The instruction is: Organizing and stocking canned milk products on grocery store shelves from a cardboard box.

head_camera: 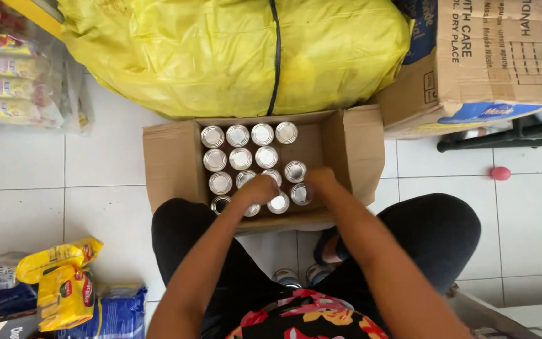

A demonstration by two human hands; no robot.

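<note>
We find the cans (239, 158) standing upright in the open box (170, 163) on the tiled floor (108, 188), their silver lids up. Rows fill the left and middle of the box; its right part shows bare cardboard, so we judge the box partly filled. The left hand (260, 188) rests curled over a can in the near row, though we cannot tell whether its fingers clamp it. The right hand (321, 180) sits just beside a can at the near right; its grip is hidden too. Beyond lies a yellow sack (221, 56).
</note>
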